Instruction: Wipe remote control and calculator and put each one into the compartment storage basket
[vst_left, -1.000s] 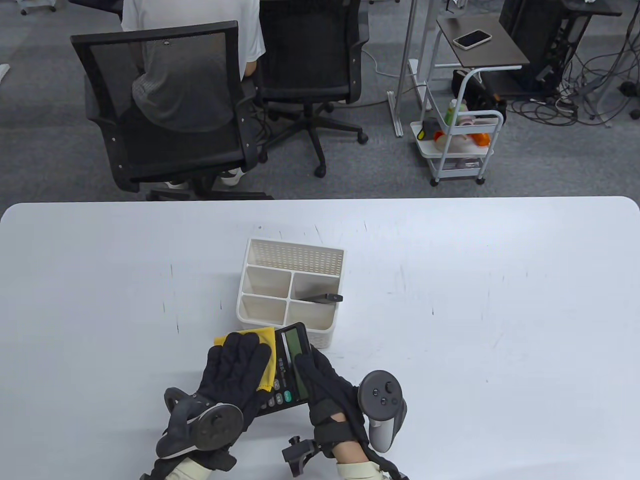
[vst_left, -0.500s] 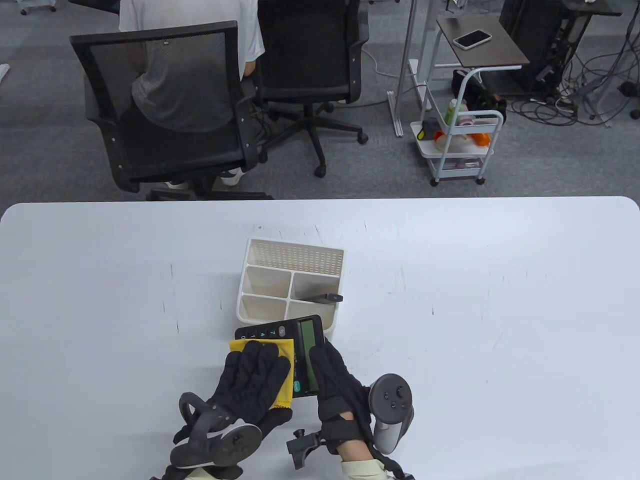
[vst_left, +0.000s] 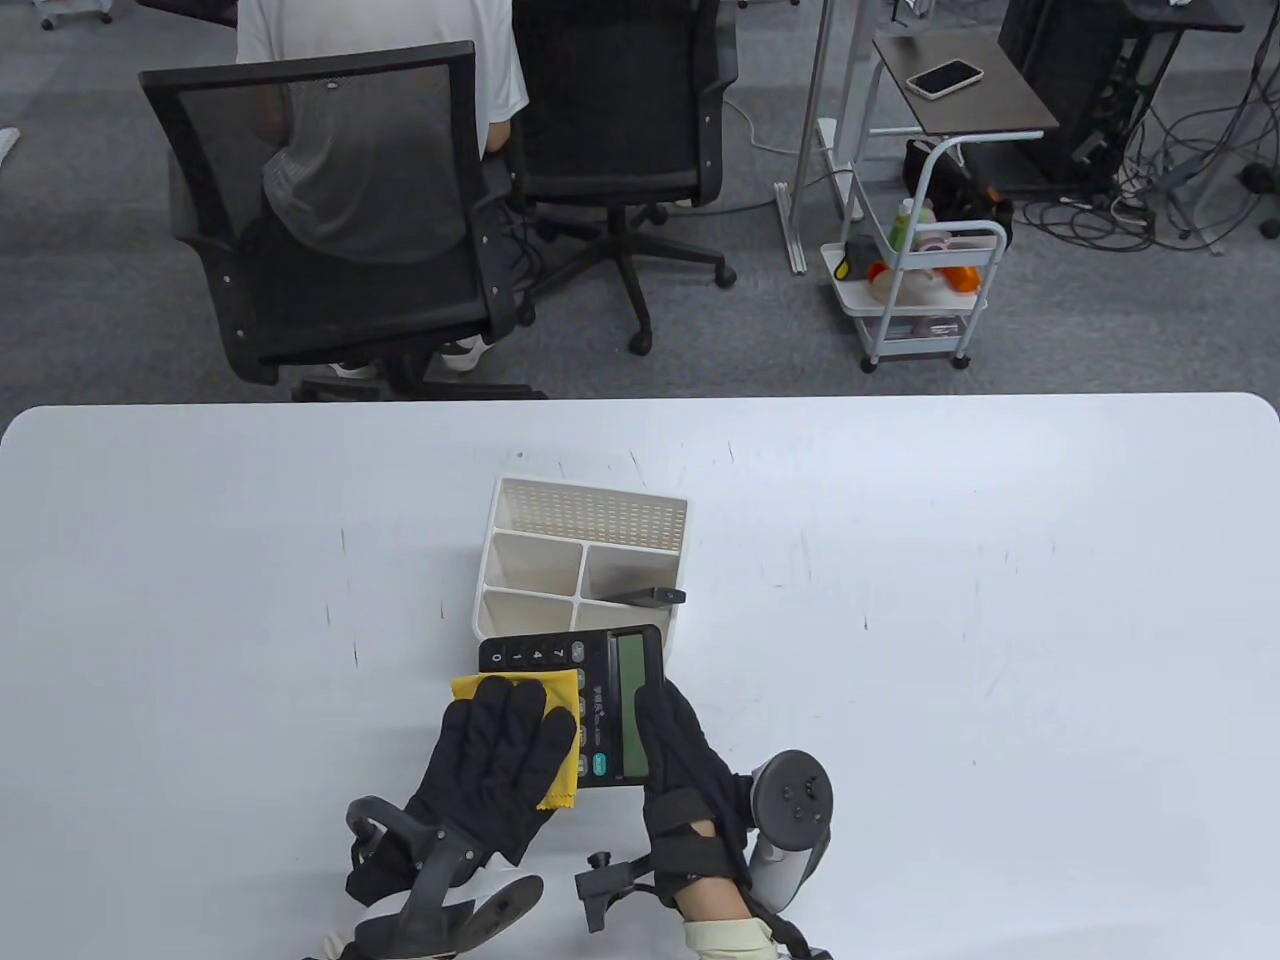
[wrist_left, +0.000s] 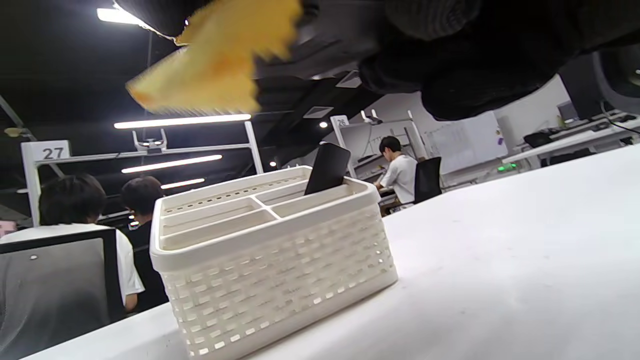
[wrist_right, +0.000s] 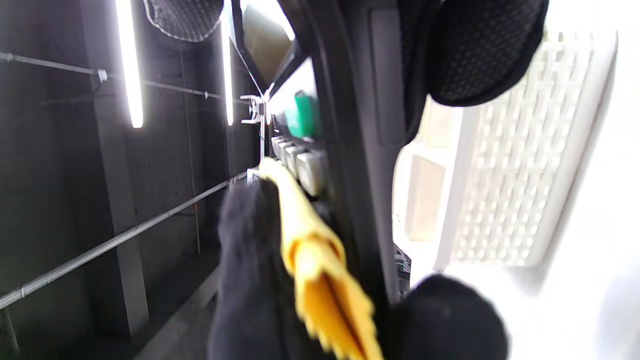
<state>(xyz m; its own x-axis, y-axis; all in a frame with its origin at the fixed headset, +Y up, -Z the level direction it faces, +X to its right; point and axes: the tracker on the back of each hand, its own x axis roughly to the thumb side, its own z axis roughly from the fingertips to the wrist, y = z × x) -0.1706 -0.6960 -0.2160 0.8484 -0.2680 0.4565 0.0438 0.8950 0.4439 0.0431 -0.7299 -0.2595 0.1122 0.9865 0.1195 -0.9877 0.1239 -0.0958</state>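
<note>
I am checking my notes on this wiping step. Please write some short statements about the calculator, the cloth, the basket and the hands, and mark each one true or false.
1. The left hand presses a yellow cloth on the calculator. True.
2. The right hand holds the calculator at its display side. True.
3. The calculator already lies inside the basket. False: it is in front of the basket, in the hands.
4. The remote control lies on the table. False: it stands in a basket compartment.

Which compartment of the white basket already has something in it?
The right-hand small compartment of the basket: the remote control leans in it. The other visible compartments look empty.
</note>
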